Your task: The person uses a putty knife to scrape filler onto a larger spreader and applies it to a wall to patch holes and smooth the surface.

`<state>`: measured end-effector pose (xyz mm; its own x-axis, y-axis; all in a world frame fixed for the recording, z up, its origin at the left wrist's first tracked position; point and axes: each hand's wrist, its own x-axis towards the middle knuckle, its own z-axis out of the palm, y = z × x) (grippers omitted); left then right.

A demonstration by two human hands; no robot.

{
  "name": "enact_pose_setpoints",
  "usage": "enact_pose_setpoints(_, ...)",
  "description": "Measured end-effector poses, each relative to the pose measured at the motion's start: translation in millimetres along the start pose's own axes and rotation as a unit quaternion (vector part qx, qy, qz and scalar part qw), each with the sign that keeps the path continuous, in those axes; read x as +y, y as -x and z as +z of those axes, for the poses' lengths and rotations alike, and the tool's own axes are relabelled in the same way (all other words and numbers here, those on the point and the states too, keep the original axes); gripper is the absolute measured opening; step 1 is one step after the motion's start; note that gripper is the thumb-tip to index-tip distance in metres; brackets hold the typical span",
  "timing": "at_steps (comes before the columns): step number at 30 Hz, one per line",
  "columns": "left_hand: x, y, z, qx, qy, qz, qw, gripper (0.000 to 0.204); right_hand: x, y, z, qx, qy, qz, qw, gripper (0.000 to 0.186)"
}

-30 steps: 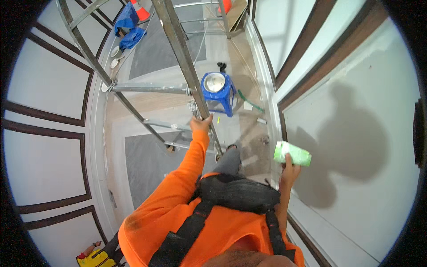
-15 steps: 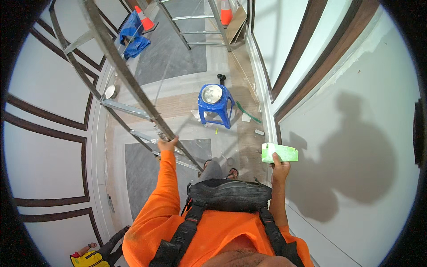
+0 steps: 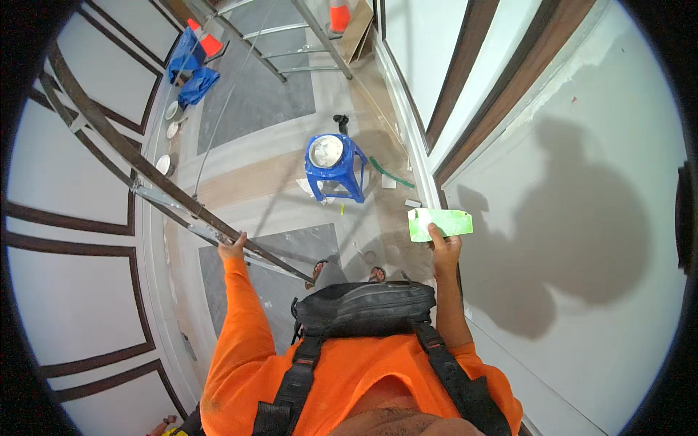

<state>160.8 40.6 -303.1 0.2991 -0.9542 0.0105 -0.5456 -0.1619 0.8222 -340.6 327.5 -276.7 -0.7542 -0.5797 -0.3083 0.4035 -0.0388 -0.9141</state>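
Observation:
My left hand point(image 3: 232, 248) is closed around the side rail of a metal ladder point(image 3: 158, 176), which leans across the left of the view. My right hand point(image 3: 445, 254) holds a flat green putty spreader point(image 3: 440, 224) with whitish smears. The thumb lies over its face, and the fingers are hidden behind it. The spreader is in front of my body, beside the right wall and apart from it. Ahead of me, a round tub point(image 3: 326, 151) with whitish paste in it sits on a blue plastic stool point(image 3: 336, 174).
A second ladder point(image 3: 313, 69) stands farther ahead. Orange cones point(image 3: 339, 17), blue sheeting point(image 3: 198, 87) and pale bowls point(image 3: 166, 165) are on the floor. A green strip point(image 3: 390, 173) lies near the right wall point(image 3: 611, 291). Another person's hand point(image 3: 161, 427) shows at the lower left.
The ladder has swung left and lower with my left hand on its rail. My right hand and the spreader appear slightly farther left and higher. The floor view has shifted left, and the other person has mostly left view.

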Motion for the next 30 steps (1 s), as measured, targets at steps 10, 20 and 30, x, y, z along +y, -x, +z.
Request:
enact_pose_setpoints(10, 7.5, 84.5, 54.8, 0.094, 0.108, -0.042, 0.989, 0.058, -14.7, -6.6, -2.5, 0.072, -0.028, -0.046, 0.996, 0.023)
enact_pose_setpoints(20, 24.0, 72.2, 179.0, -0.411, -0.137, -0.172, 0.885, 0.054, -52.6, -21.7, 6.2, 0.253, -0.033, -0.084, 0.963, 0.025)
enact_pose_setpoints(30, 99.3, -54.3, 402.8, -0.626, -0.259, 0.02, 0.736, 0.048, -142.2, -51.2, 50.2, 0.454, 0.071, -0.328, 0.826, 0.016)
